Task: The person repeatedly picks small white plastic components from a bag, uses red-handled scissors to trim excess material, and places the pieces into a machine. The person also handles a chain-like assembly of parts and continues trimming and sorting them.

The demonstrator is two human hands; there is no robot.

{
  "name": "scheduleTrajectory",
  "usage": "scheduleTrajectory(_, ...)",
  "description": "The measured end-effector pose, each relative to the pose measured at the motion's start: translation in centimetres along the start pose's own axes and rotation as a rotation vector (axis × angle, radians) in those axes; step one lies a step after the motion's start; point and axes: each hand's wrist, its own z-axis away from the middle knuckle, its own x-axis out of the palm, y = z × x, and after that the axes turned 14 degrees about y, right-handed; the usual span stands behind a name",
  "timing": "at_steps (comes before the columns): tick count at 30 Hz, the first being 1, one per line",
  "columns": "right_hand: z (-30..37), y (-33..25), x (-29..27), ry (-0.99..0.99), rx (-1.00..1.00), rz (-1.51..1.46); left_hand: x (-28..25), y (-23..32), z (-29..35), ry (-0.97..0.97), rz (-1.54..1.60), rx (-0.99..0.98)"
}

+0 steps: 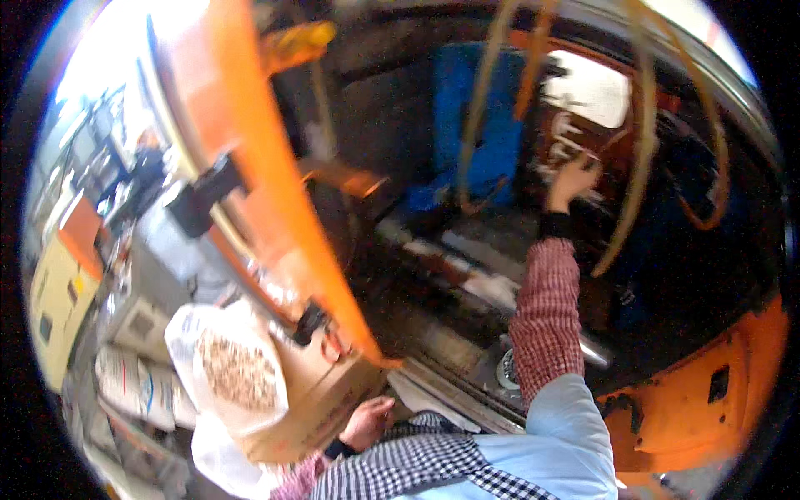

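Observation:
My right arm reaches deep into an orange-framed machine. At its end my right hand (573, 180) has its fingers curled at some white, looped pieces (567, 137) against a reddish-brown surface. Blur hides what the fingers hold. Low in the view, my left hand (367, 423) is loosely closed, with nothing seen in it. It is close to a brown cardboard box (312, 404). A white bag of small beige pieces (237, 371) sits on that box.
An orange door panel (267, 192) with black fittings stands between the bag and the machine's opening. Yellowish hoses (637, 167) hang around my right arm. A blue block (475, 125) is inside. Another orange panel (692, 400) is at the lower right, sacks (137, 387) at the left.

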Motion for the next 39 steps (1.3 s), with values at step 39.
scheduleTrajectory(39, 5.0, -20.7, -37.1, -1.644, -0.07, -0.125, 4.6, 6.2, -1.1, -0.508, 0.057, 0.16)
